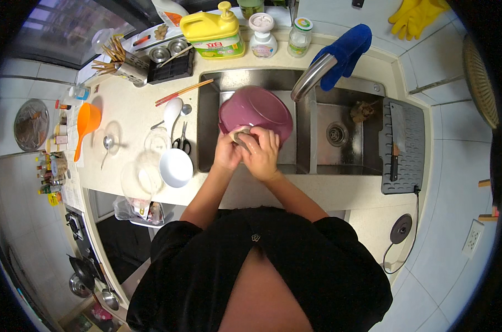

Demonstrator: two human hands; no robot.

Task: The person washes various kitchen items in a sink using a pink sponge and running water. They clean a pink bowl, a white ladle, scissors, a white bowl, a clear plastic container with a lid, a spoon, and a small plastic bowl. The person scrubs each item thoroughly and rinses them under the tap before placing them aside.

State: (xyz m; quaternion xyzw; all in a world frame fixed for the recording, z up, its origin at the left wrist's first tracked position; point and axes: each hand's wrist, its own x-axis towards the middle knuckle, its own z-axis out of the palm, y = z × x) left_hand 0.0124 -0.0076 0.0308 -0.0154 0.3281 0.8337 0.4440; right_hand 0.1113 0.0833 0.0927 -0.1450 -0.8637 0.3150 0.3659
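Over the sink point(209, 138), the left hand point(227, 152) grips the purple bowl point(255, 110); the right hand point(262, 152) clasps a scrubbing pad point(241, 135) against it.

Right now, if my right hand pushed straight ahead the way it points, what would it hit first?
The purple bowl: your right hand already presses a scrubbing pad against its rim. Beyond it, probably the sink's back wall.

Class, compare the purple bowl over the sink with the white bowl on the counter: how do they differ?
The purple bowl is bigger than the white bowl. It is tilted, underside showing, held over the sink by the left hand and right hand; the white bowl sits upright and untouched. Both are round.
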